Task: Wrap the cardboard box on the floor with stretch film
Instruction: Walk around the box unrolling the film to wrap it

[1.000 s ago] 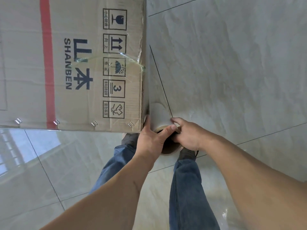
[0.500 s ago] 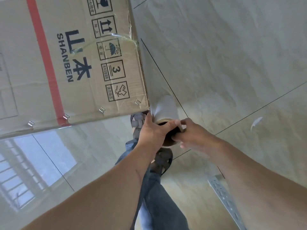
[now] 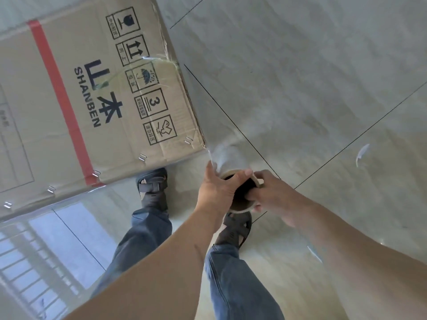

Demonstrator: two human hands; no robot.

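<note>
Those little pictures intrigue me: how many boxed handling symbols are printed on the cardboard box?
5, in one column on the cardboard box: wine glass, arrows, umbrella, number 3, crossed-out footprint. Other faces are hidden.

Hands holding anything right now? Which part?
Both hands grip the stretch film roll at its open cardboard core end: left hand and right hand, on opposite sides of the rim.

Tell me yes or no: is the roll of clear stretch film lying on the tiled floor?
No, the roll of clear stretch film is held in the air by the left hand and right hand.
</note>
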